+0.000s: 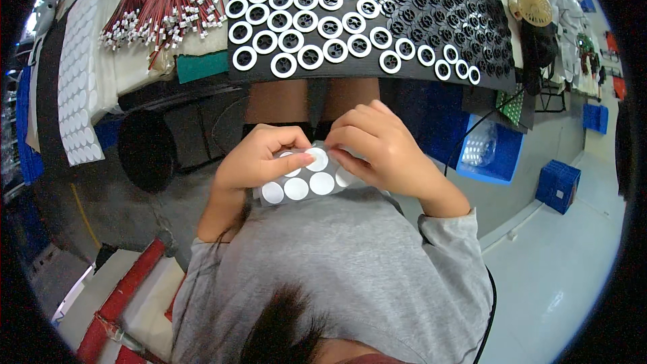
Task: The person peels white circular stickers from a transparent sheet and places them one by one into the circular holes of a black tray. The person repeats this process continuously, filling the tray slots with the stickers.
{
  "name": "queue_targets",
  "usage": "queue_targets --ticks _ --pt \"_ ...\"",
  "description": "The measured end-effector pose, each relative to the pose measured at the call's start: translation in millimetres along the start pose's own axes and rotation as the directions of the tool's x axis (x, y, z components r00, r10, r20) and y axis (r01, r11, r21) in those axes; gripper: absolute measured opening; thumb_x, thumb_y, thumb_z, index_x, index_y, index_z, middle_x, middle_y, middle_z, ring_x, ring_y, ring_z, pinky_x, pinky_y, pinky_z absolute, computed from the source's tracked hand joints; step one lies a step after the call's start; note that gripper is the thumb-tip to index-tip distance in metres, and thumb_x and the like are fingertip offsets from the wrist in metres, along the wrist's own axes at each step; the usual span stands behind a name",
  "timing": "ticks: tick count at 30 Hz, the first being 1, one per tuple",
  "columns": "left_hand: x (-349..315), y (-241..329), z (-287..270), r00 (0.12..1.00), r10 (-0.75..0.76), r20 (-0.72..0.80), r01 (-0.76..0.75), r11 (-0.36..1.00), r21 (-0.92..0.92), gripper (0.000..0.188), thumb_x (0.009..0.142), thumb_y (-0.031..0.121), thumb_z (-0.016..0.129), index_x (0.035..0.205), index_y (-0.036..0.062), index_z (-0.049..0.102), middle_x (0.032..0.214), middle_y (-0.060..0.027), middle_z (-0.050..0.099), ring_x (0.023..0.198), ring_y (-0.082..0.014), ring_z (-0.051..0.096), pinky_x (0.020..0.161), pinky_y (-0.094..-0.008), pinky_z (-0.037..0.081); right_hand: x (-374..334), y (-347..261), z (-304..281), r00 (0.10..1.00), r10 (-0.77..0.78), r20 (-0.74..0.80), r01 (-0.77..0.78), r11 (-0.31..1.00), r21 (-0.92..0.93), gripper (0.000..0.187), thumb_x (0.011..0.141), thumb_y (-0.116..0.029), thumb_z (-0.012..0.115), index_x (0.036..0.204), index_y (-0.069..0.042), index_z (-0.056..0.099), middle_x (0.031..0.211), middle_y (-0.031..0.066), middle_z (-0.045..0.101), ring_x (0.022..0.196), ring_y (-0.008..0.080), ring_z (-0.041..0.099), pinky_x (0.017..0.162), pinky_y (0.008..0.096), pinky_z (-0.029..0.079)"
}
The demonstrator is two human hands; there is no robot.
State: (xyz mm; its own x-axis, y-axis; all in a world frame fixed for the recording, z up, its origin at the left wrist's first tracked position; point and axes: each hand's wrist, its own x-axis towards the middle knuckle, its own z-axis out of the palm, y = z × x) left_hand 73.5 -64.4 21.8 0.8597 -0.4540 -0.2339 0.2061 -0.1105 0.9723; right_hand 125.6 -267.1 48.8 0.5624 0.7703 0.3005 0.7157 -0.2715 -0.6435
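Observation:
A clear strip of round white stickers (296,189) lies in front of my body at lap height. My left hand (256,157) grips its left part, thumb on top beside one white sticker (317,160) and fingers curled at the far edge. My right hand (385,148) is closed at the same strip, its thumb and index finger pinched at the far edge close to that sticker. The right hand partly covers another sticker at the strip's right. Whether a sticker is lifted between the right fingertips is too small to tell.
Ahead, a black table (232,75) bears many white rings (283,65) and black round parts (465,20). Red-and-black wires with white connectors (162,23) lie left, beside a long sticker sheet (77,94). A blue bin (495,174) stands right, a blue crate (558,187) farther off.

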Motion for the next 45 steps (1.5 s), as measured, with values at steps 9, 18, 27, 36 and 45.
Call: queue_targets --ticks 9,18,27,36,45 --pt "2 1 1 0.998 -0.059 -0.026 0.059 0.998 -0.004 0.015 0.079 0.013 0.060 0.075 -0.0010 0.056 0.061 0.0008 0.054 0.055 -0.0025 0.044 0.047 -0.0199 0.034 -5 -1 -5 0.999 -0.039 0.038 0.045 0.988 -0.148 0.010 0.065 -0.008 0.061 0.072 -0.006 0.054 0.078 0.0058 0.052 0.071 0.0221 0.050 0.060 0.0323 0.038" --pt "-1 -7 -7 0.979 -0.146 -0.142 0.132 0.986 -0.104 0.015 0.080 0.013 0.059 0.080 -0.0015 0.057 0.066 0.0014 0.057 0.060 -0.0013 0.047 0.051 -0.0181 0.037 -10 19 -58 0.916 0.270 -0.296 -0.305 0.949 -0.079 0.008 0.070 -0.004 0.061 0.072 -0.002 0.054 0.074 0.0091 0.052 0.073 0.0251 0.051 0.068 0.0318 0.041" --pt "-3 -11 -6 0.976 -0.159 -0.147 0.133 0.976 -0.172 0.014 0.080 0.013 0.059 0.079 -0.0011 0.056 0.065 0.0027 0.055 0.060 -0.0011 0.047 0.050 -0.0181 0.036 -26 93 -83 0.658 0.520 -0.544 -0.606 0.795 0.026 0.011 0.073 -0.010 0.063 0.076 0.000 0.062 0.074 0.0077 0.058 0.068 0.0162 0.055 0.065 0.0249 0.042" --pt "-1 -5 -7 0.981 -0.140 -0.136 0.128 0.988 -0.088 0.014 0.080 0.012 0.059 0.079 -0.0016 0.056 0.065 0.0021 0.056 0.060 -0.0014 0.047 0.051 -0.0187 0.038 -22 106 -76 0.648 0.420 -0.635 -0.630 0.764 -0.138 0.014 0.072 -0.016 0.065 0.073 -0.002 0.063 0.071 0.0070 0.057 0.069 0.0189 0.053 0.064 0.0277 0.042" --pt "1 -7 -5 0.984 -0.105 -0.145 0.103 0.994 -0.021 0.017 0.079 0.015 0.060 0.077 -0.0014 0.057 0.063 -0.0004 0.057 0.057 -0.0029 0.048 0.050 -0.0197 0.038 -19 106 -73 0.681 0.360 -0.637 -0.641 0.714 -0.282 0.013 0.070 -0.016 0.066 0.071 -0.004 0.061 0.070 0.0071 0.055 0.070 0.0215 0.051 0.065 0.0304 0.040"
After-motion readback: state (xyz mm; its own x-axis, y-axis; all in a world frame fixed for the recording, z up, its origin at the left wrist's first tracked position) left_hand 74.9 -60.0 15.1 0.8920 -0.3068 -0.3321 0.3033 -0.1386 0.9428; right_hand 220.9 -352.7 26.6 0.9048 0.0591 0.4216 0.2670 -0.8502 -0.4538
